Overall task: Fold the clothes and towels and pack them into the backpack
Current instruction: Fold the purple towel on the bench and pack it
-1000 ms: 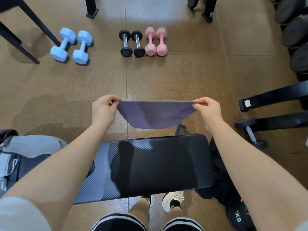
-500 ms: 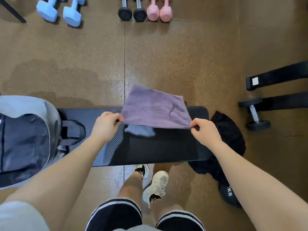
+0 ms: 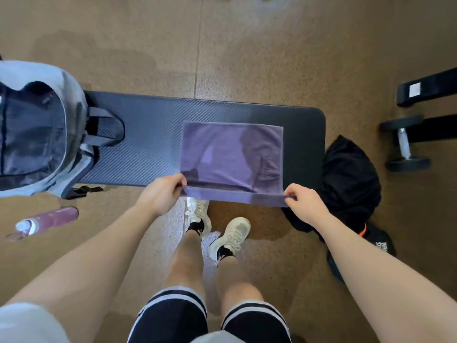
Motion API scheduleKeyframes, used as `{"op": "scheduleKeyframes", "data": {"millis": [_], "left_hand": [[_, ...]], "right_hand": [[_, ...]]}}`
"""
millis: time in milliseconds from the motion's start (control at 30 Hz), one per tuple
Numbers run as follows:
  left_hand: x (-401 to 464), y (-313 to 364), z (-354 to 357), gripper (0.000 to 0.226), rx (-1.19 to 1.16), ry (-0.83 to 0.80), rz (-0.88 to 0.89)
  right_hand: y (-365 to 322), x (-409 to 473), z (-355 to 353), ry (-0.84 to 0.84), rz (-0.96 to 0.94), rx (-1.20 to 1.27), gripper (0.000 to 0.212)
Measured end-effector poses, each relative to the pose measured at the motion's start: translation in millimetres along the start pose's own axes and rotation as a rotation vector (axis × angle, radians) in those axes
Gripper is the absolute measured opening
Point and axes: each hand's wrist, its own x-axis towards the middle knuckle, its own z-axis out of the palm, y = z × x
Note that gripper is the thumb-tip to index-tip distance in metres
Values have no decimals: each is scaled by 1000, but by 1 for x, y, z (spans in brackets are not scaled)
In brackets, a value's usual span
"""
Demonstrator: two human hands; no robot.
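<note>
Pinching soft purple towel (image 3: 230, 154) corners, left hand (image 3: 160, 196), right hand (image 3: 303, 204), ribbed bench (image 3: 153, 134)

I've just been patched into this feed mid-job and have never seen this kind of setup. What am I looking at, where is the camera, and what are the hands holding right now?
There is no machine here: a person works with two bare hands. The one picture comes from a wide-angle camera on the person's head, looking down, so you see forearms, legs and shoes from above.

The dark padded bench runs across the view. A purple towel lies spread flat on it, with its near edge hanging over the bench's front. The left hand pinches the near left corner, and the right hand pinches the near right corner.

The grey backpack sits open on the bench's left end. A dark garment lies heaped on the floor at the right end. A bottle lies on the floor at left, and a dumbbell at right.
</note>
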Motion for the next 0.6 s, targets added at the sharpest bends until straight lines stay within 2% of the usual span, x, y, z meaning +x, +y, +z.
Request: {"op": "scheduleKeyframes", "data": {"millis": [167,267,433,600], "left_hand": [[22,2,10,13,-154,153,-116],[43,3,9,13,-235,199,-157],[74,-4,8,15,-228,287,-140],[104,1,-7,14,-371,463,-186]], "right_hand": [[-6,23,1,151,52,231,5],[-11,43,-3,182,64,306,5],[-22,73,-5,252,75,385,8],[-37,102,-17,368,58,536,7]]}}
